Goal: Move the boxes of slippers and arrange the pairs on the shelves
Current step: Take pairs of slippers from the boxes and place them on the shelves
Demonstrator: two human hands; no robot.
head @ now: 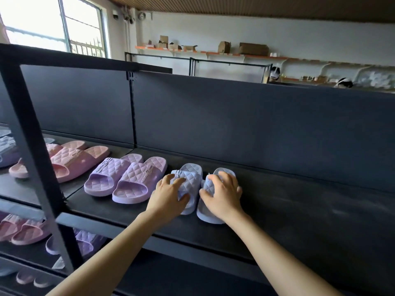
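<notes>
A pair of pale blue quilted slippers stands side by side on the top black shelf point(299, 201). My left hand point(168, 195) grips the left blue slipper point(191, 178) over its strap, thumb on the inner side. My right hand point(223, 194) grips the right blue slipper point(208, 214) the same way, covering most of its strap. To the left on the same shelf stand a purple pair point(126, 178) and a pink pair point(74, 161).
A black upright post point(32, 154) and the shelf's front rail point(111, 229) stand at the left. Lower shelves hold more pink slippers point(23, 231) and purple slippers point(85, 244). The shelf's dark back panel point(256, 124) rises behind. Cardboard boxes point(253, 49) sit on a far wall shelf.
</notes>
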